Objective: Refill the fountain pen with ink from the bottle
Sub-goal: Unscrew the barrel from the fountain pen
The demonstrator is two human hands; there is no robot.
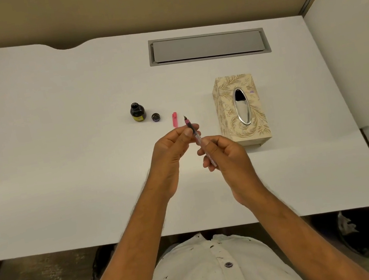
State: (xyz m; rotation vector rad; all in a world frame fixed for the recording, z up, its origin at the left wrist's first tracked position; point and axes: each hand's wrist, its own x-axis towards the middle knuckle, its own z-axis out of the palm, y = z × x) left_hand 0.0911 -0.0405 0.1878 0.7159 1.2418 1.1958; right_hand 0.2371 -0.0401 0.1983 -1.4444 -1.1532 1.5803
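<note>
I hold a pink fountain pen (pixel 196 137) above the white desk, nib pointing away from me. My left hand (pixel 172 147) pinches its front section near the nib. My right hand (pixel 224 155) grips the translucent barrel behind. The small dark ink bottle (pixel 137 112) stands open on the desk, to the left of and beyond my hands. Its round cap (pixel 156 117) lies just right of the bottle. The pink pen cap (pixel 175 119) lies on the desk between the bottle cap and the nib.
A patterned tissue box (pixel 240 108) stands to the right of my hands. A grey cable hatch (pixel 208 46) is set into the white desk (pixel 60 160) at the back. Partition walls close in the left, right and far sides.
</note>
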